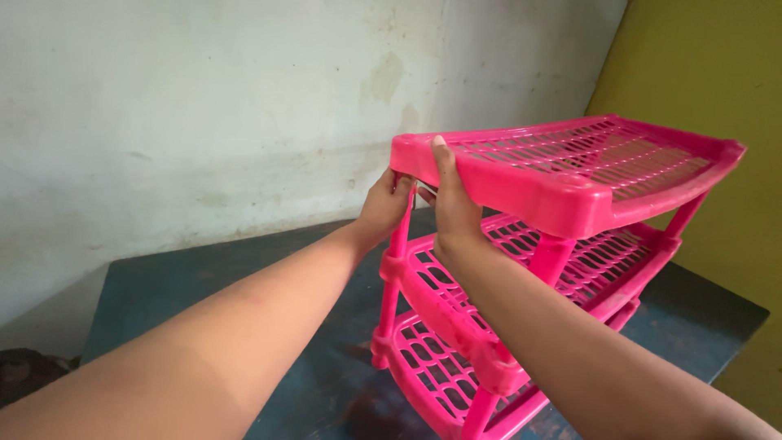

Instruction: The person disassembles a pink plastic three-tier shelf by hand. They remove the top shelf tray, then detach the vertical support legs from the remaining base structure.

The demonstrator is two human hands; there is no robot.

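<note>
We're looking down at a bright pink plastic rack (521,269) with three slatted shelves, standing on a dark blue-green surface (204,285) set against a stained whitish wall (204,106). Both our arms reach forward to the rack's near left corner. Our right hand (453,208) is wrapped over the rim of the top shelf (570,167), thumb laid up across the front edge and pointing toward the top, the other fingers tucked under and out of sight, so it's clamped on that corner. Our left hand (383,204) sits just beside it, at the corner from the left, fingers curled in around the top of the corner post (397,244); how firmly it grips we can't tell, as the fingertips are hidden behind the plastic. The two hands are close together, nearly touching. The top shelf looks tilted, its left end lower toward us and its far right end lifted. Below it the middle shelf (586,261) and the bottom shelf (432,367) line up on their posts, the bottom one resting on the surface. A yellow-green wall (700,73) rises at the right. In the bottom left corner, beyond the surface's edge, there's a dark patterned patch (28,371), too unclear to identify.
</note>
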